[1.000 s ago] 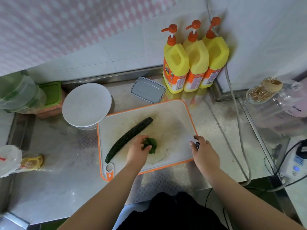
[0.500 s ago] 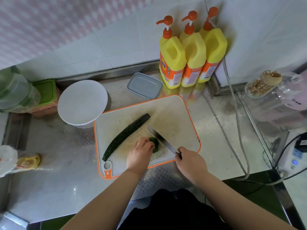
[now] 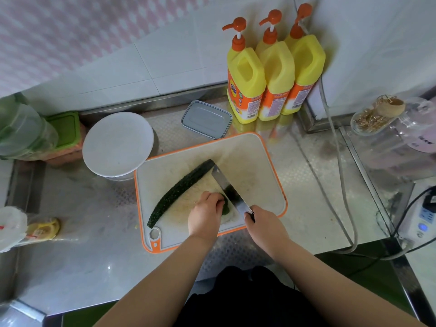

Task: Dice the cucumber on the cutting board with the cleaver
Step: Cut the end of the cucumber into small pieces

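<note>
A white cutting board (image 3: 257, 161) with an orange rim lies on the steel counter. A long dark cucumber piece (image 3: 179, 193) lies diagonally across its left half. A short green cucumber piece (image 3: 225, 210) sits near the board's front edge, and my left hand (image 3: 205, 214) holds it down with curled fingers. My right hand (image 3: 264, 226) grips the handle of the cleaver (image 3: 227, 186). The blade stands on edge right beside the short piece, its tip near the long cucumber's far end.
A white round lid or bowl (image 3: 118, 145) sits left of the board. A grey lidded box (image 3: 206, 119) and three yellow pump bottles (image 3: 273, 74) stand behind it. A glass jar (image 3: 387, 128), a hose (image 3: 339, 175) and a power strip (image 3: 420, 223) are on the right.
My right hand took up the cleaver from the board's right edge and brought the blade against the short cucumber piece. My left hand stayed on that piece.
</note>
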